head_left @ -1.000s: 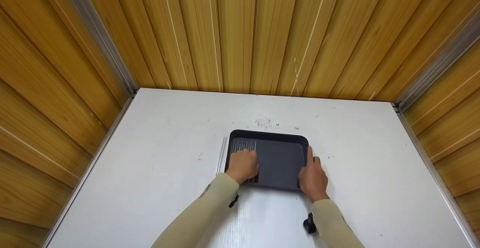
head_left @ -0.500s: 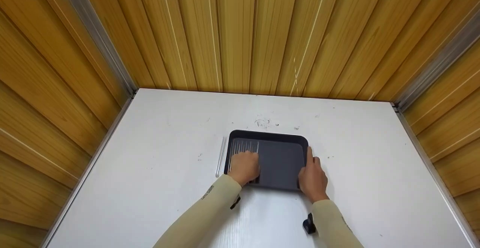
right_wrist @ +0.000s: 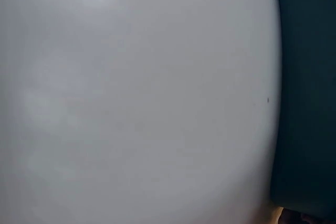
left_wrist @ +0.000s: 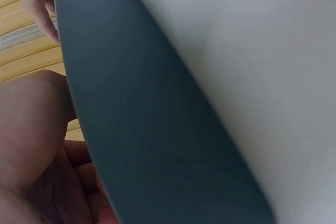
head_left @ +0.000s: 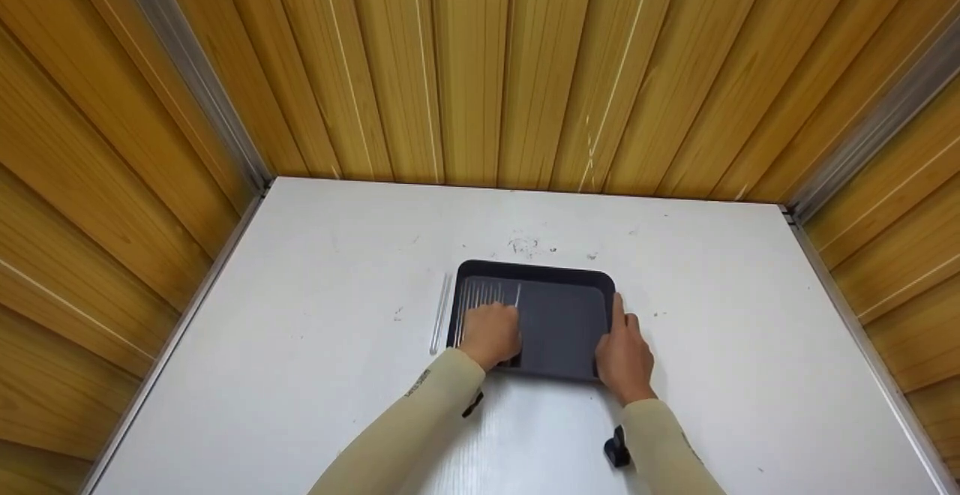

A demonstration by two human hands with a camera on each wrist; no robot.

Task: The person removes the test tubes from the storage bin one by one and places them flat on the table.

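Note:
In the head view a dark grey rectangular tray (head_left: 562, 322) with a raised rim lies on the white table. Several thin clear rods (head_left: 480, 290) lie side by side in its left part, running front to back. My left hand (head_left: 491, 334) is in the tray with curled fingers, holding a clear rod (head_left: 518, 296) whose far end sticks out past the knuckles. The left wrist view shows those curled fingers (left_wrist: 79, 182) partly behind the tray wall (left_wrist: 142, 108). My right hand (head_left: 626, 356) grips the tray's right side, index finger stretched along the rim.
Outside the tray, close to its left side, more clear rod (head_left: 441, 315) lies on the white table (head_left: 337, 292). Wood-patterned panels (head_left: 480, 67) stand behind and at both sides. Black wrist-camera parts (head_left: 616, 448) hang under the sleeves.
My left hand has shifted slightly right inside the tray, and the rod at its knuckles has moved right with it, away from the other rods. The right hand keeps its grip.

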